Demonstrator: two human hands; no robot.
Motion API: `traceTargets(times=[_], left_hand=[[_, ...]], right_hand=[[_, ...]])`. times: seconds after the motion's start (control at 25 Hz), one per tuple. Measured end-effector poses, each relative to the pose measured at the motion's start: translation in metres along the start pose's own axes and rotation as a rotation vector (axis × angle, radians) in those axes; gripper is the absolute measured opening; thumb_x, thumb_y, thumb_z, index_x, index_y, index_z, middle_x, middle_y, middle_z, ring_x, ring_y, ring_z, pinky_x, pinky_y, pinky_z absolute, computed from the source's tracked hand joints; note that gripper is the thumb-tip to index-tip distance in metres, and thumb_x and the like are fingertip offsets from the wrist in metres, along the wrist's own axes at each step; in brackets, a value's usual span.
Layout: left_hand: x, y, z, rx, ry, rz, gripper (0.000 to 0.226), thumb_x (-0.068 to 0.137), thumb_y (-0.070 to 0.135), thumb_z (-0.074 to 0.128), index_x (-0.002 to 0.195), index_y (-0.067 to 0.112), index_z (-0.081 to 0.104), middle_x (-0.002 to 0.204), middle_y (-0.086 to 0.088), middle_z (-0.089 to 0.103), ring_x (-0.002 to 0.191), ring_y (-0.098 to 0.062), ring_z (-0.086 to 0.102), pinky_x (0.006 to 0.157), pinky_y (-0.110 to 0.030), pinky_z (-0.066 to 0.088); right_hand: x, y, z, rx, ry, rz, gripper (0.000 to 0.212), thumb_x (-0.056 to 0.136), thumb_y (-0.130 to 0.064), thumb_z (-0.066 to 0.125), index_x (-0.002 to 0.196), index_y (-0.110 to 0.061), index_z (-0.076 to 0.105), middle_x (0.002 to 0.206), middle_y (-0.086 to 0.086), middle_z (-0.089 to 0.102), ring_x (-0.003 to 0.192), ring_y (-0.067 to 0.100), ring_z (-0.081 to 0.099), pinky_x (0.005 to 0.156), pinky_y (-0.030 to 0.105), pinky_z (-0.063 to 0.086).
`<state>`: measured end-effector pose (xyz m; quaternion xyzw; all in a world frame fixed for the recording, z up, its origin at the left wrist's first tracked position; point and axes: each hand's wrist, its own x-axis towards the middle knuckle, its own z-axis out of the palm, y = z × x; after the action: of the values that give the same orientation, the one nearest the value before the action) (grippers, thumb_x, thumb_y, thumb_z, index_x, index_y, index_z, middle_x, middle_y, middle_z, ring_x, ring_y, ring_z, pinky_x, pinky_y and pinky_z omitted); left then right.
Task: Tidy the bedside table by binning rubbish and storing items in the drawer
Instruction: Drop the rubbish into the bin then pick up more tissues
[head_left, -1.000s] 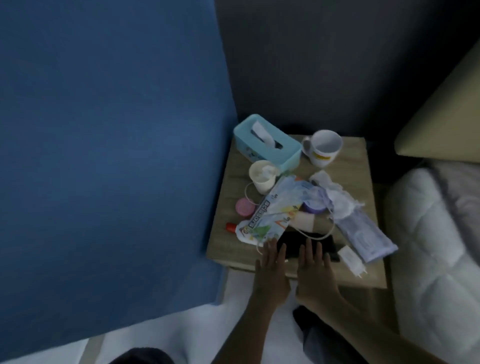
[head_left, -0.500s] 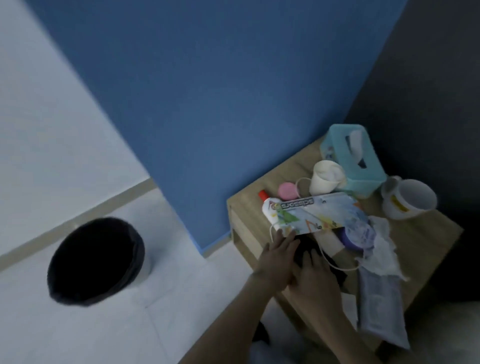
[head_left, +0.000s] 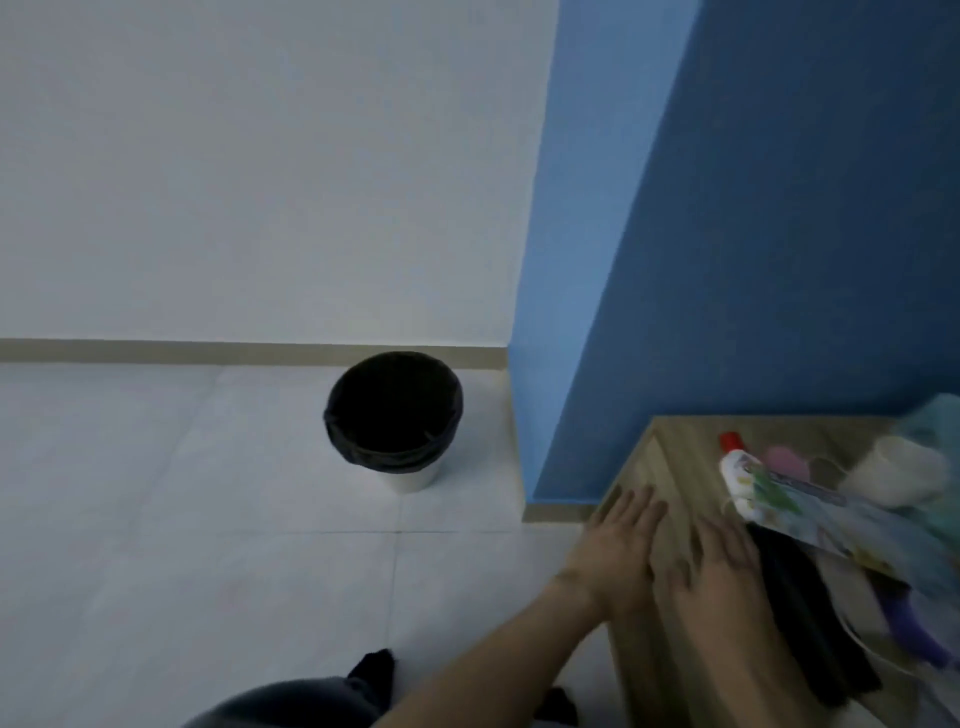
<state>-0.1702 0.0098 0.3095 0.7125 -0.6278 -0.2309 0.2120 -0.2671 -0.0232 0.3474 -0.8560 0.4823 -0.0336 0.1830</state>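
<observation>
**First inspector:** Bedside table (head_left: 680, 457) stands at the right, against the blue wall (head_left: 779, 208). Starting from the left, we record a bin (head_left: 410, 479) with a black liner on the pale floor (head_left: 208, 519), well apart from the table.

**Second inspector:** Agreed. Next we note the left hand (head_left: 621, 551), fingers straight and flat on the table's left edge, holding nothing. Just beside it, the right hand (head_left: 722, 571) lies equally flat and spread. It grips nothing and is next to a black item (head_left: 800, 582).

**First inspector:** Further right, on the tabletop, we log a white bottle with a red cap (head_left: 737, 467), a pink round object (head_left: 787, 460), a printed packet (head_left: 831, 514) and a blurred cream cup (head_left: 898, 470).
</observation>
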Motion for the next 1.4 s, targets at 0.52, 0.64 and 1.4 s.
traceTargets(times=[0.52, 0.64, 1.4], left_hand=[[-0.037, -0.377, -0.039, 0.242, -0.003, -0.719, 0.070, 0.089, 0.004, 0.047, 0.150, 0.008, 0.013, 0.160, -0.009, 0.008, 0.148, -0.027, -0.001, 0.120, -0.042, 0.004], [-0.022, -0.409, -0.027, 0.345, -0.015, -0.643, 0.067, 0.089, 0.002, 0.048, 0.149, 0.009, 0.020, 0.158, -0.010, 0.019, 0.148, -0.029, 0.002, 0.120, -0.041, -0.001], [-0.102, -0.230, 0.107, 0.152, -0.343, -0.498, 0.037, 0.090, 0.000, 0.043, 0.117, 0.014, 0.065, 0.111, -0.013, 0.068, 0.103, -0.032, 0.063, 0.083, -0.041, 0.050]], right_hand=[[0.216, -0.199, 0.264, -0.222, -0.295, -0.655, 0.061, 0.092, -0.013, 0.046, 0.147, -0.017, 0.020, 0.157, 0.002, 0.019, 0.146, 0.019, 0.011, 0.116, 0.032, 0.020], [0.245, -0.201, 0.307, -0.400, -0.325, -0.702, 0.056, 0.092, -0.012, 0.046, 0.145, -0.017, 0.027, 0.154, 0.003, 0.028, 0.144, 0.021, 0.017, 0.117, 0.037, 0.013], [0.027, -0.053, 0.237, -0.420, -0.664, -0.507, 0.039, 0.088, 0.007, 0.038, 0.061, -0.022, 0.038, 0.071, 0.010, 0.046, 0.103, 0.021, 0.059, 0.071, 0.029, 0.029]])
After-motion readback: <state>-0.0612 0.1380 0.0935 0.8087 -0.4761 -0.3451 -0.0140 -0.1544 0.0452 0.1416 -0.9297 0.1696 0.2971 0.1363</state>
